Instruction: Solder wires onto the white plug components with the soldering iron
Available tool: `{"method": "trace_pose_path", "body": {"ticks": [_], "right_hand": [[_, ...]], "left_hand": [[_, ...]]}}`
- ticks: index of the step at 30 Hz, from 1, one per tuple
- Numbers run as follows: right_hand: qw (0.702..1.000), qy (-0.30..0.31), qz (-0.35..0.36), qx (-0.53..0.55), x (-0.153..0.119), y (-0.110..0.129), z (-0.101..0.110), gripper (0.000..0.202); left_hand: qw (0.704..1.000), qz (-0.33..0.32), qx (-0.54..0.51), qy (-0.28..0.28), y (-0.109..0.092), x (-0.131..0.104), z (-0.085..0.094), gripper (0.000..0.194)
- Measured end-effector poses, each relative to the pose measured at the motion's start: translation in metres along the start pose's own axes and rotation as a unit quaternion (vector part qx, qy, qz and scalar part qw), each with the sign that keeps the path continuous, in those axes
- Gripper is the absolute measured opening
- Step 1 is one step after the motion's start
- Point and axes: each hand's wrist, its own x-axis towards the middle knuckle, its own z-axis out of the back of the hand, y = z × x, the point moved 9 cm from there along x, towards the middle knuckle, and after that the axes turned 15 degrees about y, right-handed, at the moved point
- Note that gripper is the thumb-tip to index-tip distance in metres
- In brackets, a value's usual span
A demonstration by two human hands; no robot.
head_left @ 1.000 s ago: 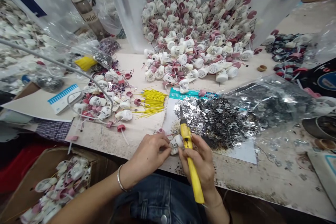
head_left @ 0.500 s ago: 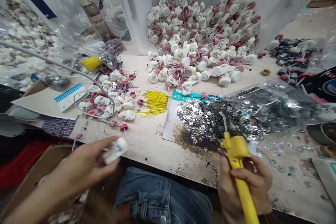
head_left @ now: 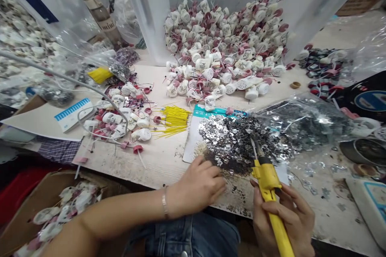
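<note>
My right hand [head_left: 283,217] is wrapped round the handle of a yellow soldering gun [head_left: 268,178]. Its dark nozzle and thin metal tube point into the heap of small shiny metal pieces [head_left: 221,134]. Just in front of that heap, at the table's near edge, is my left hand [head_left: 197,184], back upward and fingers curled. Whatever those fingers may hold is hidden beneath the hand. A bundle of yellow wires [head_left: 175,119] lies left of the heap. Further left sits a small pile of white plastic parts [head_left: 113,118] with pink caps.
A big heap of white and pink parts [head_left: 208,60] spills from a translucent bin [head_left: 150,16] at the back. At lower left a cardboard box [head_left: 18,225] holds similar parts. A grey cable [head_left: 60,68] arches over the left side. A metal tin [head_left: 362,150] stands at right.
My left hand has swung right from the table's left side to the metal heap. The white plastic part it held no longer shows. My right hand keeps the soldering gun nearly in place.
</note>
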Motion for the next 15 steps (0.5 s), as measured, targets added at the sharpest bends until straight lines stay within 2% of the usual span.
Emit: {"method": "trace_pose_path", "body": {"ticks": [2, 4, 7, 9, 12, 15], "right_hand": [[0.998, -0.036, 0.031, -0.038, 0.002, 0.013, 0.008, 0.028], [0.996, -0.045, 0.054, -0.058, 0.006, 0.022, 0.009, 0.029], [0.995, -0.043, 0.064, -0.064, 0.013, 0.027, 0.007, 0.03], [0.995, -0.041, 0.069, -0.059, 0.017, 0.029, 0.004, 0.03], [0.995, -0.035, 0.076, -0.06, 0.019, 0.031, 0.0, 0.03], [0.997, -0.005, 0.069, -0.038, 0.017, 0.026, -0.008, 0.03]], "left_hand": [[0.998, 0.015, 0.049, -0.04, -0.005, 0.025, -0.006, 0.022], [0.995, 0.034, 0.078, -0.055, -0.003, 0.037, -0.012, 0.019], [0.994, 0.029, 0.093, -0.051, -0.002, 0.039, -0.014, 0.015], [0.995, 0.035, 0.075, -0.051, 0.004, 0.031, -0.006, 0.017], [0.991, 0.123, -0.012, -0.049, 0.036, 0.015, 0.007, 0.021], [0.975, 0.215, -0.058, -0.029, 0.07, -0.001, 0.007, 0.021]]}}
